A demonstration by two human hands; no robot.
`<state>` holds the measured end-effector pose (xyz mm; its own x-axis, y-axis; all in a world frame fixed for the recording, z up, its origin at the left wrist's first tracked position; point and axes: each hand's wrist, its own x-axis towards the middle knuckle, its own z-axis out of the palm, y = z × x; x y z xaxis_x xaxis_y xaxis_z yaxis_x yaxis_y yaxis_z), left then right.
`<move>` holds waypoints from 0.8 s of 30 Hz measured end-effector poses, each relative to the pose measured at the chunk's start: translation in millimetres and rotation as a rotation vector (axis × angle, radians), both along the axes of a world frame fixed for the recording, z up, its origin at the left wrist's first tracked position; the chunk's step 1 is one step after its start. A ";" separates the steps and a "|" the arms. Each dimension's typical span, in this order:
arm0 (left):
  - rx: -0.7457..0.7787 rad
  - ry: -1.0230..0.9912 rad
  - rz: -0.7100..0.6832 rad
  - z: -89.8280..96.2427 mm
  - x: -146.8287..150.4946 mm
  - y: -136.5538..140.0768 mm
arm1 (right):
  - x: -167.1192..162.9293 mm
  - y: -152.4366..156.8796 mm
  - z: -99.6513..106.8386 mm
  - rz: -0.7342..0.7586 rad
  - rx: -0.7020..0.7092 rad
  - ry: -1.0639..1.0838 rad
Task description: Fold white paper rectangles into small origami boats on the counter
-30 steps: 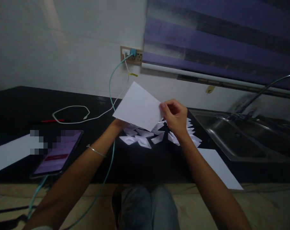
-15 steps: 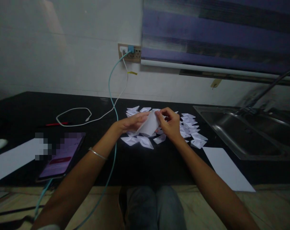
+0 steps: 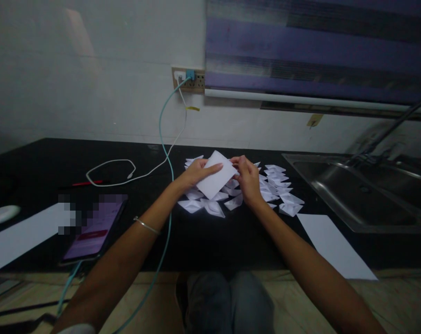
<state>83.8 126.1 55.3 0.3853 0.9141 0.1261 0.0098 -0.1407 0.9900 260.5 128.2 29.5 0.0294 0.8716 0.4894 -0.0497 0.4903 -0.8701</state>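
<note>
A folded piece of white paper (image 3: 216,177) is held up above the dark counter, one corner tilted toward the wall. My left hand (image 3: 198,174) grips it from the left, thumb flat on its face and fingers behind. On the other side my right hand (image 3: 248,178) pinches its right edge, with the fingertips partly hidden behind the paper. Below and around both hands lie several folded paper boats (image 3: 213,207), some covered by the hands. More paper boats (image 3: 290,204) stand in a row to the right of my right hand.
Right of the boats lies a flat white sheet (image 3: 335,246), beside a steel sink (image 3: 349,199). At left are a phone (image 3: 95,232), a long white paper strip (image 3: 26,236), a red pen (image 3: 87,183) and a white oval object (image 3: 3,215). A teal cable (image 3: 168,232) crosses the counter under my left arm.
The folded paper has turned, so its broad face now points up at me. My left thumb has moved onto that face, and my right fingers have shifted to its right edge.
</note>
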 end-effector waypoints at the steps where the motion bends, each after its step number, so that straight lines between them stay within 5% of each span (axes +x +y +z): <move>1: 0.002 -0.014 0.035 0.4 -0.5 0.1 | -0.3 -1.1 0.1 0.037 0.003 -0.015; 10: 0.055 -0.018 0.236 -0.2 -2.8 11.0 | -3.4 -8.1 0.6 0.112 0.045 -0.138; 24: 0.172 -0.001 0.034 -8.7 0.1 5.7 | -0.8 -0.1 -2.4 -0.018 0.120 -0.200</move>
